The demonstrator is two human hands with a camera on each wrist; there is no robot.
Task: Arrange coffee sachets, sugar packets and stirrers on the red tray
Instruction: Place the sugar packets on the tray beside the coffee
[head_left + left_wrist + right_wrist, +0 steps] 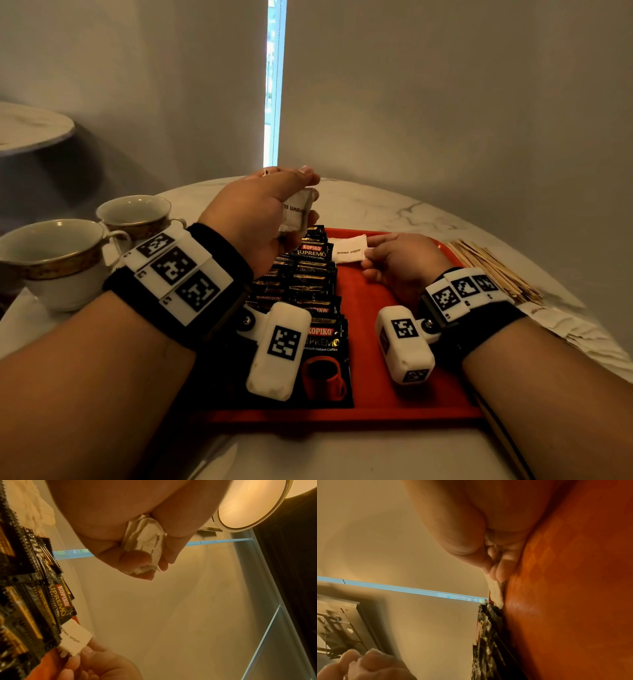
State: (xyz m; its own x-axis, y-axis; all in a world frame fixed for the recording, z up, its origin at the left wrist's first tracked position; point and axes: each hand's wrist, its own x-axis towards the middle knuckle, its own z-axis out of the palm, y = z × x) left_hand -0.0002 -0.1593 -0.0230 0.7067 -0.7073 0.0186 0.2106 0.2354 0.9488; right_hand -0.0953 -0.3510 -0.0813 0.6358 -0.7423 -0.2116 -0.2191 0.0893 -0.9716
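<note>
My left hand (301, 202) hovers over the tray's far left and grips a bunch of white brown-sugar packets (297, 214), crumpled between thumb and fingers (145, 543). A column of black Kopiko coffee sachets (310, 291) overlaps down the left half of the red tray (394, 397). One brown-sugar packet (347, 251) lies at the tray's far end, right beside the top sachet. My right hand (371, 257) pinches its right edge, low on the tray (495, 591). A pile of wooden stirrers (493, 270) lies on the table to the right of the tray.
Two white gold-rimmed cups (58, 260) (137, 216) stand left of the tray. White paper napkins (575, 332) lie at the right near the stirrers. The marble table (394, 209) is round, with walls close behind it.
</note>
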